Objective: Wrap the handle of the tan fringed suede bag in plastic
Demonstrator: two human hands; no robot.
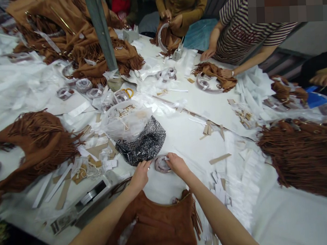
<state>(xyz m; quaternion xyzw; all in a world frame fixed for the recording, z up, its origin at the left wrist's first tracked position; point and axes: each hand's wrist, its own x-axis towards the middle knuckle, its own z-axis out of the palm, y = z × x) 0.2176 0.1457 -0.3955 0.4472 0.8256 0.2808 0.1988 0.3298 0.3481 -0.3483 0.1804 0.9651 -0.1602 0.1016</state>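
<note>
A coiled strap in clear wrapping lies on the white table, with the fingers of my right hand closed on its right edge. My left hand is just left of the coil, fingers bent together at the lower edge of a black-and-white patterned cloth bag. What those fingers hold, if anything, is hidden. A clear plastic bag with strings and tags rests partly over the patterned one. Below my hands, a brown suede bag with fringe at its right side lies between my forearms.
A tape dispenser stands at left, near card strips and tags. Brown fringed bags lie left and right, with a pile behind a metal post. Yellow-handled scissors lie farther back. Co-workers handle bags across the table.
</note>
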